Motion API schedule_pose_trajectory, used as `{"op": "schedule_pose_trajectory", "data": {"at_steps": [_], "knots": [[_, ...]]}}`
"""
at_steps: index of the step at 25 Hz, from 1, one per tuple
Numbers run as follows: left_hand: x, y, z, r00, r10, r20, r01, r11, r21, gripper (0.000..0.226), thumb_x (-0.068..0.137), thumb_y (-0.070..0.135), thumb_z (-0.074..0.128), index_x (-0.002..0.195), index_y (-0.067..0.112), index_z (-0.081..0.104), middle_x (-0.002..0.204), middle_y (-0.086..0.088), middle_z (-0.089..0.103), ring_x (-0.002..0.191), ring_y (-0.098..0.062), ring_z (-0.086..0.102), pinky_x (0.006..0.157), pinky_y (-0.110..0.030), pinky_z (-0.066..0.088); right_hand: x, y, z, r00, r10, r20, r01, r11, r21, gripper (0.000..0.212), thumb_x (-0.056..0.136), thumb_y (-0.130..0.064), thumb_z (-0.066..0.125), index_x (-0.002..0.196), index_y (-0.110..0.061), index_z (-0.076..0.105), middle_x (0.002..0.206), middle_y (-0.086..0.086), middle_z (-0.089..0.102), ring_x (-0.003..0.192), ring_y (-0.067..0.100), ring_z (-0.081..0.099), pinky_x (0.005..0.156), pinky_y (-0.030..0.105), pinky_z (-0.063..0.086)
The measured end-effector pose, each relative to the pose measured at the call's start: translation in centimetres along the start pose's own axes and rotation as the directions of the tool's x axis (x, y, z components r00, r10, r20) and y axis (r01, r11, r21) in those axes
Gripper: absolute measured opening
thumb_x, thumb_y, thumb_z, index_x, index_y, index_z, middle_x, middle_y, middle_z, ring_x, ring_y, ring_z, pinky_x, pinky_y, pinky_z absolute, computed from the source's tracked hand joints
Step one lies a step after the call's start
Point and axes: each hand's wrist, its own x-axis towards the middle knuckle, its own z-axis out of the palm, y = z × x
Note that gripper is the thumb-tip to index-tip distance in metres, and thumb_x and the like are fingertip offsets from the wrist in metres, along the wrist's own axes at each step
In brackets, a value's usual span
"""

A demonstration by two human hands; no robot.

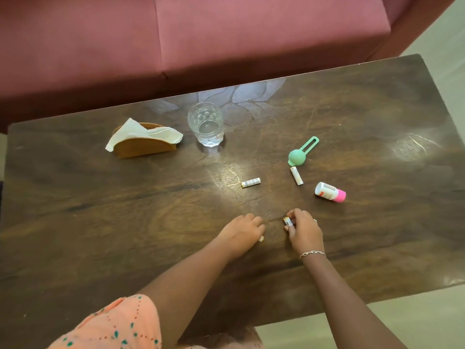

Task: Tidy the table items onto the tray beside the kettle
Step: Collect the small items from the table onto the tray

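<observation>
Left hand (242,229) tight around left battery (261,238), right hand (305,230) in pinch on right battery (288,221), near on tabletop (100,222).

home lounge: pink sofa (201,34), wooden coffee table (100,210)

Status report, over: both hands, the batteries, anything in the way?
Right hand pinches a battery; left hand grips a second battery, only its tip showing. Two loose batteries ahead on table. Tray not in view.

left sleeve (118,323): short, peach, teal leaf specks, dotted lines | right wrist: silver chain bracelet (312,254) | right hand (305,233): ring (315,220) | forearms: bare
</observation>
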Motion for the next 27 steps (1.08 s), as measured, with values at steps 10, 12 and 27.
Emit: {"op": "schedule_pose_trajectory", "data": {"at_steps": [10, 12, 27], "knots": [[-13.9, -10.3, 2.6, 0.904, -0.401, -0.147, 0.354, 0.896, -0.266, 0.028, 0.090, 0.007, 0.036, 0.116, 0.009, 0.048, 0.122, -0.006, 0.046, 0.115, -0.022, 0.040, 0.075, -0.033, 0.043, -2.4, -13.5, 5.2, 0.941, -0.334, 0.062, 0.333, 0.943, 0.012, 0.016, 0.081, 0.000, 0.057, 0.095, -0.007, 0.059, 0.096, 0.009, 0.058, 0.087, 0.026, 0.055, 0.067, 0.026, 0.033], [-17.5, -12.8, 3.4, 0.869, -0.457, -0.188, 0.404, 0.876, -0.263, 0.028, 0.090, 0.007, 0.038, 0.115, 0.009, 0.050, 0.121, -0.006, 0.048, 0.114, -0.022, 0.043, 0.071, -0.032, 0.043, -3.3, -17.7, 6.9, 0.909, -0.407, 0.093, 0.407, 0.913, 0.021, 0.019, 0.080, 0.002, 0.057, 0.096, -0.007, 0.060, 0.096, 0.009, 0.059, 0.087, 0.027, 0.056, 0.071, 0.030, 0.038], [-46.1, -31.7, 8.3, 0.527, -0.685, -0.504, 0.673, 0.698, -0.244, 0.018, 0.070, 0.001, 0.049, 0.080, 0.002, 0.065, 0.080, -0.014, 0.065, 0.075, -0.028, 0.065, 0.042, -0.034, 0.050, -10.2, -47.6, 22.3, 0.580, -0.764, 0.284, 0.789, 0.613, 0.038, 0.018, 0.081, -0.002, 0.058, 0.098, -0.006, 0.062, 0.096, 0.012, 0.061, 0.089, 0.030, 0.056, 0.074, 0.034, 0.040]]}}
